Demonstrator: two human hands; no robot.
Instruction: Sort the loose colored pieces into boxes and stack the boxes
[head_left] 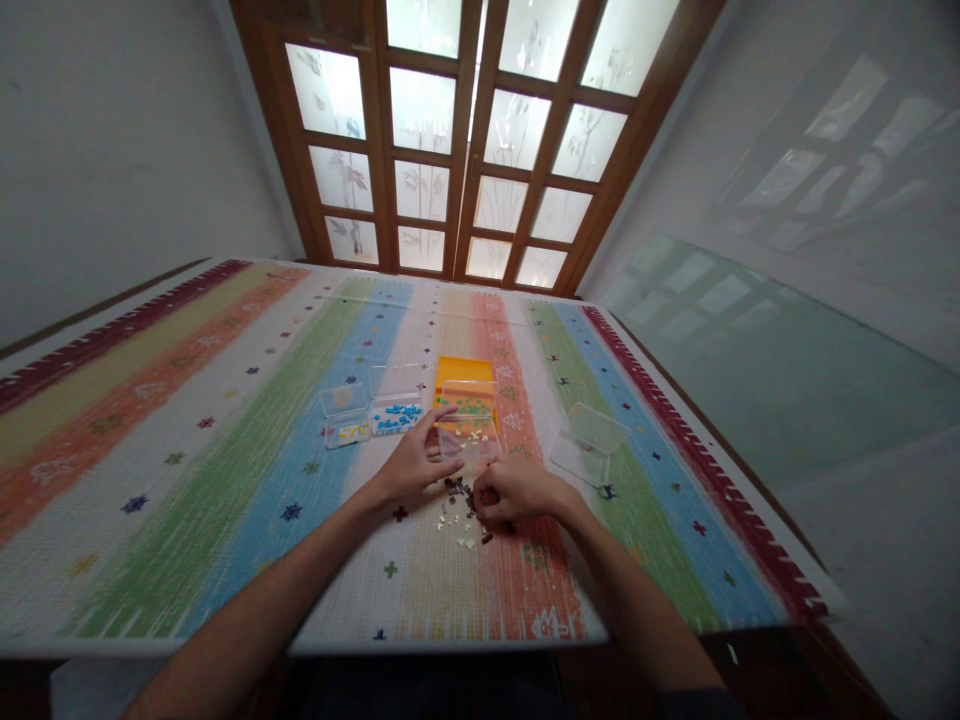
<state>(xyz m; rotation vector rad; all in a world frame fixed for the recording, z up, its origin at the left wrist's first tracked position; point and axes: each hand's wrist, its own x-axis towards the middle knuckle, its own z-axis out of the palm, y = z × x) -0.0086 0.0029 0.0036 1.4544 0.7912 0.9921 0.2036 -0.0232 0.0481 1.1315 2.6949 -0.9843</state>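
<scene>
My left hand (414, 462) grips the left side of a small clear plastic box (491, 448), its thumb in front and its forefinger over the rim. A few cream pieces (474, 437) show in that box. My right hand (521, 488) is just in front of it, low over a loose pile of dark brown pieces (455, 488) and cream pieces. Its fingers are curled down and pressed together; whatever is between the fingertips is hidden. More cream pieces (466, 543) lie scattered on the cloth beside the right hand.
Behind the held box are an orange tray (465, 369) and a clear box with green pieces (472, 407). To the left stand open boxes with blue pieces (397, 415) and yellow pieces (351, 432). An open clear box (581, 455) sits right, on the striped tablecloth (247, 480).
</scene>
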